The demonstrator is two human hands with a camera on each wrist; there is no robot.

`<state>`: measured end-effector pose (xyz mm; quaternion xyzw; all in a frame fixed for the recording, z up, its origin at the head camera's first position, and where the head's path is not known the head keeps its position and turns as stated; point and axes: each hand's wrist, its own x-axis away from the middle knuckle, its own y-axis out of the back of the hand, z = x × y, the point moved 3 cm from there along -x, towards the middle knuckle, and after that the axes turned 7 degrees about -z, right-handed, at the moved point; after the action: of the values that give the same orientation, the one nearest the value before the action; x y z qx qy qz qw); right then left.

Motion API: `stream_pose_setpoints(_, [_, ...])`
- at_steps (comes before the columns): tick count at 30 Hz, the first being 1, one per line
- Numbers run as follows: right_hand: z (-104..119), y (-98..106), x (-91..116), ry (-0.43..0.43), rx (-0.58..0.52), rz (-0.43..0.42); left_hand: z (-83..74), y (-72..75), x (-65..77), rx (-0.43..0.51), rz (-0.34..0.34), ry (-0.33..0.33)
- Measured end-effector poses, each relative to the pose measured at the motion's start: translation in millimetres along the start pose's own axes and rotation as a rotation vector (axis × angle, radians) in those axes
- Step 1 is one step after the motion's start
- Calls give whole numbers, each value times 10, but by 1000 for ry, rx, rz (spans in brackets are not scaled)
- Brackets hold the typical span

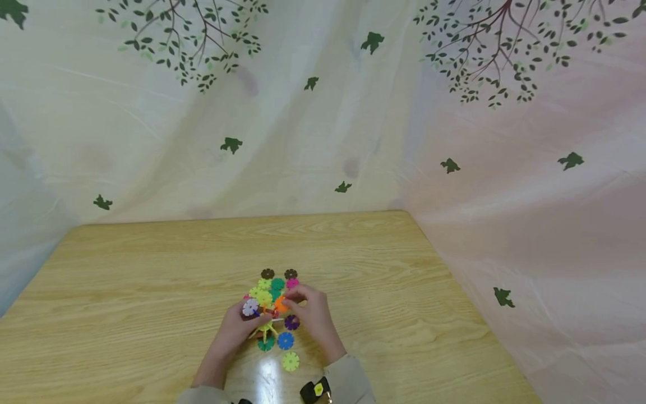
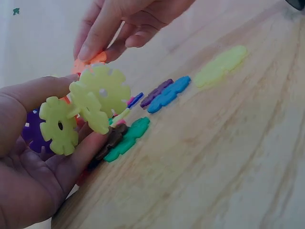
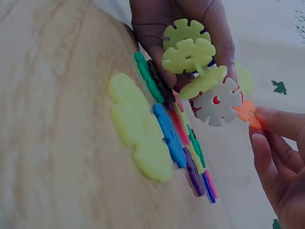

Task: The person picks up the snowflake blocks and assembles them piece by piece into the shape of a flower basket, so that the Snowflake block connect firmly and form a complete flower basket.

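Note:
My left hand holds a cluster of interlocked slotted plastic discs, with several yellow discs standing at angles to one another. A white disc is on the cluster's side, and a purple disc shows near the palm. My right hand pinches an orange disc between thumb and fingers. That orange disc meets the white disc's edge; whether their slots are fully joined I cannot tell. Both hands are just above loose discs on the table.
Loose discs lie around and under the hands: a yellow-green disc nearest me, a blue disc, a purple disc, a green disc, and brown discs farther off. The wooden table meets a leaf-patterned cloth behind.

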<state>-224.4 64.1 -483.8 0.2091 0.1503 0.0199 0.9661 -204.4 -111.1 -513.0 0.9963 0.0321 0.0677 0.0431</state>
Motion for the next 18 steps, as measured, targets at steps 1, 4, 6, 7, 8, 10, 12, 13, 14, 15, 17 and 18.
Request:
stream_pose_setpoints(1, [9,-5,-1,9,12,1,4,-2,-7,-21,-17,16])
stream_pose_setpoints(4, [9,-11,7,2,39,14,10,-23,-7,-63,-36,33])
stream_pose_setpoints(6, [2,0,26,-2,50,25,11,-49,20,-80,-49,34])
stream_pose_setpoints(7, [-2,4,35,-4,52,30,6,-57,36,-94,-54,29])
stream_pose_setpoints(8, [-8,7,44,-9,54,36,-2,-65,51,-107,-57,22])
stream_pose_setpoints(10, [-15,14,58,-16,55,44,-15,-76,86,-132,-63,12])
stream_pose_setpoints(12, [-27,26,75,-42,28,49,-29,-87,120,-150,-71,2])
stream_pose_setpoints(13, [-34,35,82,-55,9,51,-30,-94,135,-147,-75,6])
stream_pose_setpoints(14, [-41,44,90,-72,-9,52,-29,-105,149,-136,-76,14])
stream_pose_setpoints(15, [-47,56,98,-86,-26,50,-26,-116,163,-128,-76,21])
stream_pose_setpoints(17, [-55,81,114,-98,-55,42,-27,-146,188,-91,-65,42])
stream_pose_setpoints(18, [-58,94,120,-97,-62,39,-29,-162,202,-72,-55,56])
